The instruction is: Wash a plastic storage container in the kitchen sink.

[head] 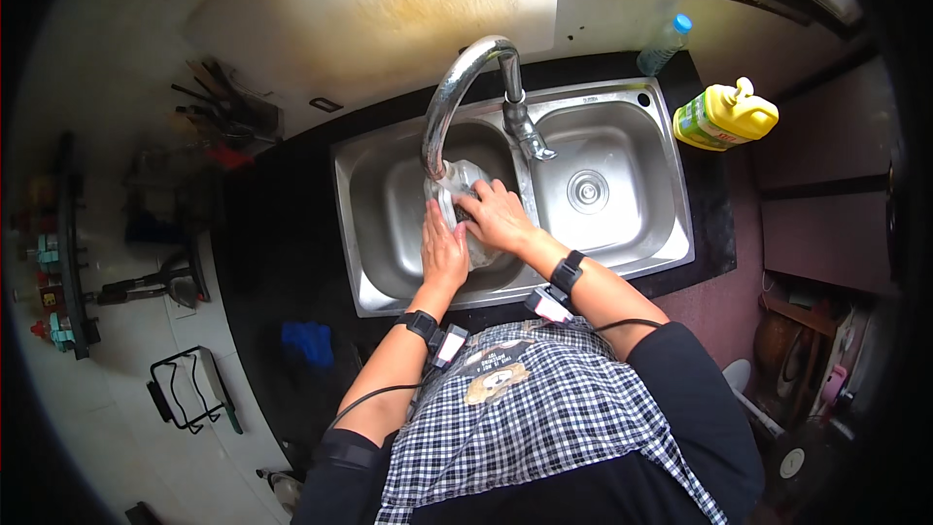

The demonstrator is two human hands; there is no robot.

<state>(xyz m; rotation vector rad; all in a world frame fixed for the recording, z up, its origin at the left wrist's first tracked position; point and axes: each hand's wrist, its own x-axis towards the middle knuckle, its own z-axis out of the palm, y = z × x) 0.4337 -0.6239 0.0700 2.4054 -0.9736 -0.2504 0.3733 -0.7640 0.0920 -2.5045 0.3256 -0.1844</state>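
In the left basin [390, 233] of the stainless steel double sink, a clear container [474, 175] is tilted beneath the end of the curved chrome faucet [444, 98]. Running water blurs its upper part. My left hand [443, 248] lies along the container's left side, fingers extended, and steadies it. From the right, my right hand [503, 219] curls over the container with its fingertips at the middle. Something dark and coarse [463, 214], possibly a scouring pad, shows between the hands. Much of the container is hidden by both hands.
The right basin [619, 219] has a round drain strainer [587, 192]. A yellow detergent jug [725, 117] and a blue-capped plastic bottle [663, 47] stand right of the sink. A blue cloth [307, 343] lies on the black counter [291, 255]. Utensils [226, 106] stand at the back left.
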